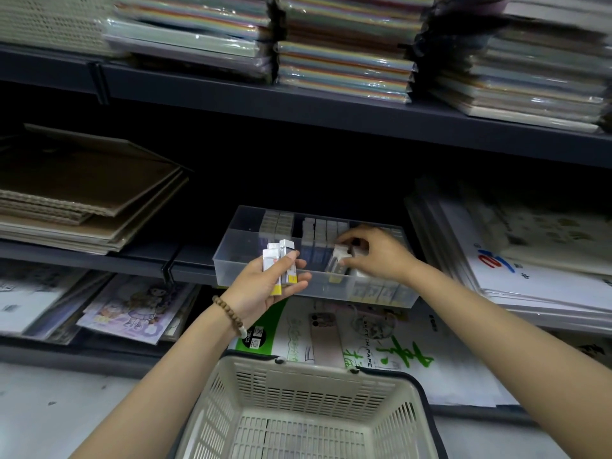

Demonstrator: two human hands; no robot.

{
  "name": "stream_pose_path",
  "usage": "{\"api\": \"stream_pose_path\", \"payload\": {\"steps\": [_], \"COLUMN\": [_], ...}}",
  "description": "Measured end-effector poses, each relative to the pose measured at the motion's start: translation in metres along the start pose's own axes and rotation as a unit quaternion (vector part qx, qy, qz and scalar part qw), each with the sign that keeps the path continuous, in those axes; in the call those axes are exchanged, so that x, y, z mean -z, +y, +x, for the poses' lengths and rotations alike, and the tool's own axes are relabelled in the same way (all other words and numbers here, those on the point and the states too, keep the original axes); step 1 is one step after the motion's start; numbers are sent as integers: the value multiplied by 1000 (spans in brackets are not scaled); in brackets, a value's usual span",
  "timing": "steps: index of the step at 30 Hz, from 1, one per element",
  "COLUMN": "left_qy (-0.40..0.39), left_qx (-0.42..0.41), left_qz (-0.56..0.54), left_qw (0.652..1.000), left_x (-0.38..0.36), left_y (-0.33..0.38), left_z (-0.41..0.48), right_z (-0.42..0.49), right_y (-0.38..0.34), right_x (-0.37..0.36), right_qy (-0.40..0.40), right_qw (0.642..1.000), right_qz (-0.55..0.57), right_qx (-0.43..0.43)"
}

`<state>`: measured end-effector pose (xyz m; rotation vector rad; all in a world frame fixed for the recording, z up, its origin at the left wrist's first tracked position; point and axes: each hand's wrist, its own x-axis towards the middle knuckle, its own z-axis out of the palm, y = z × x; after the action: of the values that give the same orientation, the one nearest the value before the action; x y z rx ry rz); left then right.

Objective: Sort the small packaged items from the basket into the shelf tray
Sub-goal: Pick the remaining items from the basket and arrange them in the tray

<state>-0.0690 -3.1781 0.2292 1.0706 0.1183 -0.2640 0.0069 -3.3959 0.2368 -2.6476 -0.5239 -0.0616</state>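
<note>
Grey metal shelf: big stationery rack with paper stacks up top. The tray sits at the front edge of the middle board.
Basket: cream plastic, down low between the two arms. The bit of floor I can see has nothing in it, so it looks pretty much emptied. The near end is cut off by the frame tho.
Tray: clear and divided. The back and right compartments are already lined with rows of packs, and the front left one looks bare.
Left hand: palm up, just in front of the tray's front wall, fingers curled round a small bunch of white packs with yellow ends.
Right hand: over the right-middle part of the tray, fingertips pinching one pack tilted down toward the row, not let go yet.
Progress: my guess is nearly done, with one pack going in and just that left-hand bunch to place.
</note>
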Motion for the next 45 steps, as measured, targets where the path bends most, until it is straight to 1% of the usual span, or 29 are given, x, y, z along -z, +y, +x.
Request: {"api": "stream_pose_path", "payload": {"steps": [8, 12, 13, 15, 17, 20, 22, 24, 26, 29, 30, 32, 34, 35, 37, 38, 39, 41, 42, 43, 45], "left_qy": [-46, -45, -47, -53, -59, -81, -99, -98, -62, -9, -4, -13, -23, -25, -47, -67, -86, -109, -112, -110, -114], "left_qx": [4, 12, 13, 8, -2, -25, -41, -62, -83, -86, -82, -73, -78, -88, -117, -136, -158, -206, -227, -240, -238], "left_qz": [1, 1, 3, 13, 28, 74, 109, 155, 204, 232, 233, 201, 169, 174, 211, 243, 292, 400, 438, 462, 476], "left_qw": [999, 999, 999, 999, 998, 994, 988, 981, 973, 969, 969, 977, 982, 981, 969, 958, 939, 886, 862, 847, 839], "left_x": [1, -1, -2, -3, -3, -4, -6, -8, -7, -4, -3, -6, -13, -17, -23, -25, -26, -27, -27, -26, -23], "left_y": [6, 3, 3, 2, 2, 1, 0, 0, 1, 7, 10, 16, 17, 17, 16, 16, 16, 15, 13, 10, 5], "left_z": [-2, -5, -6, -6, -6, -7, -10, -12, -10, -3, 1, 10, 21, 26, 36, 40, 44, 50, 52, 54, 55], "right_z": [-1, -6, -8, -14, -21, -30, -33, -34, -33, -30, -29, -29, -28, -28, -26, -24, -23, -20, -19, -18, -17], "right_y": [-4, -13, -18, -34, -53, -71, -76, -75, -72, -57, -50, -36, -26, -24, -19, -17, -15, -11, -9, -7, -4], "right_x": [7, 14, 17, 21, 24, 24, 23, 23, 26, 36, 40, 44, 41, 37, 29, 26, 24, 23, 23, 23, 23], "right_qy": [-19, -11, 2, 22, -2, -59, -68, -62, -46, 11, 29, 47, 48, 47, 55, 64, 70, 71, 68, 63, 57], "right_qw": [1000, 999, 998, 989, 973, 960, 953, 947, 936, 913, 913, 926, 936, 940, 951, 958, 963, 965, 965, 965, 964], "right_qz": [7, 30, 55, 147, 231, 273, 296, 315, 346, 401, 399, 363, 332, 322, 290, 267, 249, 240, 241, 240, 242], "right_qx": [-16, -14, -10, -4, -7, -7, -11, -20, -38, -75, -84, -96, -102, -103, -93, -84, -77, -76, -79, -83, -88]}}
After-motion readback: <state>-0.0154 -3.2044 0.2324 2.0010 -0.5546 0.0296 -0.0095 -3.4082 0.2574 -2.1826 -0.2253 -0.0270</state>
